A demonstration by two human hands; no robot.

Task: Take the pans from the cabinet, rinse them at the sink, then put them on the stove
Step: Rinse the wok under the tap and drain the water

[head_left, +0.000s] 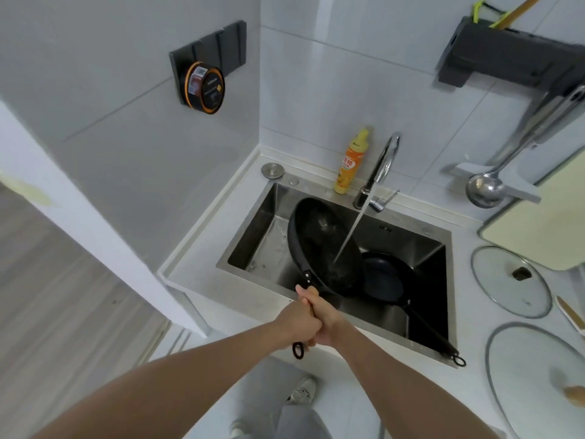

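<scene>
Both hands (311, 321) tilt wok (323, 248) inside sink (448, 280).

Walls: in front of me are pale grey-white tiles (332, 90), meeting in a corner behind the counter.
Left wall: a dark holder (218, 49) is fixed there, with a round black and orange tin (205, 87) on it.
Right wall: a dark rack (506, 55) hangs high, and a steel ladle (484, 188) hangs under it.
Counter: a white worktop (196, 258). On my right I see two glass lids (506, 280) and a cream board (538, 236).
Back edge: an orange bottle (349, 166) stands near the corner.
Floor: light wood planks (47, 296) at my left, beside a white panel (79, 217).
Light: soft and even, with no hard shadows.
</scene>
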